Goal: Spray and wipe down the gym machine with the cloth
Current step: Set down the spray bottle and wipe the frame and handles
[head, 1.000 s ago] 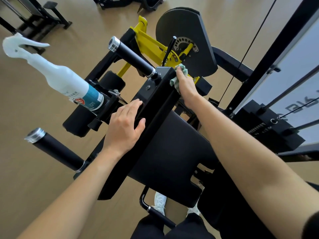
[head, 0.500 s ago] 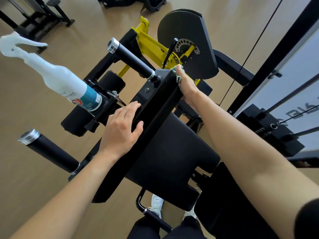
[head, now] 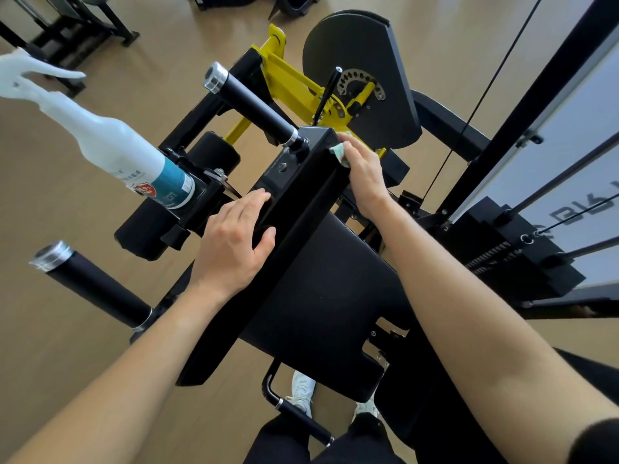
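The gym machine has a black back pad point(head: 291, 209) standing on edge above a black seat pad point(head: 335, 296), with yellow frame parts behind. My left hand point(head: 234, 242) grips the left side of the back pad, thumb on its top edge. My right hand point(head: 363, 175) presses a small pale green cloth point(head: 338, 153) against the pad's right side near its far end; most of the cloth is hidden under my fingers. A white spray bottle point(head: 110, 152) with a blue label stands on a black bracket at the left.
Two black handle grips point(head: 254, 105) point(head: 90, 286) stick out to the left. A weight stack point(head: 516, 259) with guide rods and cable stands at the right. A black adjustment lever point(head: 328, 92) rises by the round grey cam plate point(head: 361, 72). Other machines stand on the wooden floor at top left.
My right hand has slid the cloth along the pad's right side, up to the far end and then back toward me. The left hand has kept its grip.
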A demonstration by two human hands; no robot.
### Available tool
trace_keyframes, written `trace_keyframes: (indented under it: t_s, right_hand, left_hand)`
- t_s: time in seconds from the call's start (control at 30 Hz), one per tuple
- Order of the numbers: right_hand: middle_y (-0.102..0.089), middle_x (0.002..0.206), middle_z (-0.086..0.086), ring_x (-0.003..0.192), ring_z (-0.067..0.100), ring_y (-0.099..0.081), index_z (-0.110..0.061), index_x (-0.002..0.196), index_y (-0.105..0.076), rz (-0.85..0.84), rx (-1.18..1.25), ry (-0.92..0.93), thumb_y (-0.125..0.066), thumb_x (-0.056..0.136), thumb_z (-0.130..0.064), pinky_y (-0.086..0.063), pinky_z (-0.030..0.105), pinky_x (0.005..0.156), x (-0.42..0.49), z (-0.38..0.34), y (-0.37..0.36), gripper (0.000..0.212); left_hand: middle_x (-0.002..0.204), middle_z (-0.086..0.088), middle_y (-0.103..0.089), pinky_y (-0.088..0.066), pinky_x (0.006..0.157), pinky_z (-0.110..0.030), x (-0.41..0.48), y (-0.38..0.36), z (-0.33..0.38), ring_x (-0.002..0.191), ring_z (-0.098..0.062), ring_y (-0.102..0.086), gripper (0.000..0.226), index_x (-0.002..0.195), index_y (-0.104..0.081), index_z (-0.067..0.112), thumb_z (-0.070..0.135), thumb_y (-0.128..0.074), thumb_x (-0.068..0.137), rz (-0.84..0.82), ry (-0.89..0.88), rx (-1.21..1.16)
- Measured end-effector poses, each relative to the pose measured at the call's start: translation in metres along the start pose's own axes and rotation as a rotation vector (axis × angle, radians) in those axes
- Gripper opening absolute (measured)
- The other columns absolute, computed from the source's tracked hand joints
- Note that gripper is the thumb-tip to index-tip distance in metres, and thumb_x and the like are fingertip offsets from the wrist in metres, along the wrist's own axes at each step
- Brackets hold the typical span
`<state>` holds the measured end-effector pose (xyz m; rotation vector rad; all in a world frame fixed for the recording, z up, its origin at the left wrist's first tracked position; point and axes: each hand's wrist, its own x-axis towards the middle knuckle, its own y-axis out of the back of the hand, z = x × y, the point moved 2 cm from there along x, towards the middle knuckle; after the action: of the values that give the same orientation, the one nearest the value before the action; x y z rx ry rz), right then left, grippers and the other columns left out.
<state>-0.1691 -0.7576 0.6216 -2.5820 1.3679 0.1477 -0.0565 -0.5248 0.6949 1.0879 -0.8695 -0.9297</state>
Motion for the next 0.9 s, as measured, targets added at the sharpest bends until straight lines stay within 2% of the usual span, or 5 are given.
trace_keyframes:
  t_s: [0.17,0.33,0.5,0.7,0.9]
  right_hand:
    - [-0.046,0.157,0.007,0.142,0.020,-0.047,-0.021,0.155,-0.044,0.089,0.037,0.046,-0.051,0.106,-0.031,-0.040,0.035,0.118,-0.030,0.019,-0.007,0.051]
    - [-0.072,0.123,0.008,0.116,0.024,-0.068,-0.017,0.128,-0.069,0.086,0.119,-0.162,-0.047,0.099,-0.059,-0.049,0.045,0.109,0.004,0.003,-0.019,0.056]
    - [-0.076,0.119,0.007,0.115,0.028,-0.070,-0.020,0.126,-0.070,0.104,0.282,-0.297,-0.065,0.073,-0.076,-0.047,0.053,0.111,0.016,0.020,-0.019,0.078]
    - [-0.067,0.119,0.001,0.110,0.017,-0.064,-0.022,0.124,-0.059,0.350,0.322,-0.241,-0.067,0.084,-0.070,-0.049,0.034,0.096,-0.023,0.026,-0.043,0.063]
    - [-0.060,0.113,-0.020,0.104,-0.005,-0.054,-0.033,0.128,-0.051,0.380,0.380,-0.295,-0.053,0.100,-0.059,-0.039,0.026,0.095,-0.108,0.048,-0.102,0.039]
  left_hand:
    - [0.151,-0.007,-0.055,-0.042,0.108,-0.043,0.000,0.000,0.000,0.135,-0.026,-0.054,0.053,0.148,-0.049,0.012,0.024,-0.064,0.099,-0.002,0.002,-0.002]
    - [0.152,-0.007,-0.055,-0.043,0.108,-0.044,0.000,0.000,0.001,0.136,-0.027,-0.053,0.054,0.149,-0.048,0.011,0.024,-0.064,0.099,-0.005,-0.002,0.012]
    - [0.152,-0.009,-0.055,-0.044,0.107,-0.046,0.001,0.000,0.002,0.135,-0.029,-0.053,0.056,0.150,-0.047,0.010,0.023,-0.065,0.099,-0.010,-0.004,0.026]
    - [0.150,-0.011,-0.056,-0.046,0.104,-0.049,0.000,0.000,0.004,0.132,-0.031,-0.055,0.058,0.150,-0.047,0.009,0.023,-0.066,0.097,-0.001,-0.004,0.048]
    - [0.150,-0.014,-0.055,-0.046,0.105,-0.051,-0.001,0.000,0.006,0.133,-0.033,-0.055,0.060,0.150,-0.047,0.007,0.023,-0.066,0.096,-0.001,-0.003,0.061]
